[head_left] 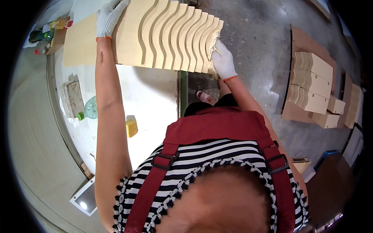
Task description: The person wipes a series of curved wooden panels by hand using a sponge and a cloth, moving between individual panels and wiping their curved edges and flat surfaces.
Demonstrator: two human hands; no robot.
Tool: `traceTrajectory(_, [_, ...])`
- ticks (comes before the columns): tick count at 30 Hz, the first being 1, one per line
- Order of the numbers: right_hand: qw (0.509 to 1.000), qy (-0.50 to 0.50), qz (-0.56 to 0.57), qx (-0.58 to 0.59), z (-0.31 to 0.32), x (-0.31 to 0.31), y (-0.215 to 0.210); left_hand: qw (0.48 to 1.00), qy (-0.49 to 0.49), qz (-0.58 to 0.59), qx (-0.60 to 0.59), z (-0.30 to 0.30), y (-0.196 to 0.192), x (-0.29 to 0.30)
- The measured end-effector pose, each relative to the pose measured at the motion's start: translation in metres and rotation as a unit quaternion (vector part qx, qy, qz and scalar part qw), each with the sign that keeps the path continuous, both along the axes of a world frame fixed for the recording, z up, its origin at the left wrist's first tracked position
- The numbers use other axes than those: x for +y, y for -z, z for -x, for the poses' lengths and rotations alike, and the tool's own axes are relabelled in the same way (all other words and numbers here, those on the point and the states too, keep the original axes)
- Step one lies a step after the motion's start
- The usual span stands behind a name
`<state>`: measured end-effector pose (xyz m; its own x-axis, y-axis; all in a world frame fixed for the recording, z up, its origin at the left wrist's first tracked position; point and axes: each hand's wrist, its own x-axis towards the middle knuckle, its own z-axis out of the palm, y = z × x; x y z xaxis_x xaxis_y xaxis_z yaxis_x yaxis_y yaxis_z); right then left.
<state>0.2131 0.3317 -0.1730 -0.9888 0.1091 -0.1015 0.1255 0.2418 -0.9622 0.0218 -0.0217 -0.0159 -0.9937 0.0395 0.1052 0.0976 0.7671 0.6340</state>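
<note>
Several pale wooden boards with wavy edges (171,35) lie fanned out like steps over the white work surface, their right end reaching past its edge. My left hand (110,17), in a white knit glove, rests on the flat left part of the boards, its fingers stretched and partly cut off by the frame. At the stepped right end is my right hand (224,61), gloved too, closed on a crumpled cream cloth (213,46) that it presses against the board ends. A plain pale board (79,42) lies beside my left hand.
On the white work surface (151,101) are a yellow block (131,128), a greenish clear bottle (91,107) and a dirty rectangular pad (73,99). Stacked wavy-edged panels (311,83) rest on brown cardboard (303,37) on the grey floor to the right. A box of odds and ends (58,39) stands far left.
</note>
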Motion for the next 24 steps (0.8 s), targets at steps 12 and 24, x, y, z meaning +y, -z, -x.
traceTrajectory(12, [0.955, -0.269, -0.070, -0.101, -0.119, 0.040, -0.021, 0.999, 0.024, 0.039, 0.021, 0.001, -0.002, -0.007])
traceTrajectory(24, [0.930, 0.024, -0.356, 0.090, 0.052, 0.005, -0.028, 0.999, 0.021, 0.031, 0.032, -0.002, -0.002, 0.001])
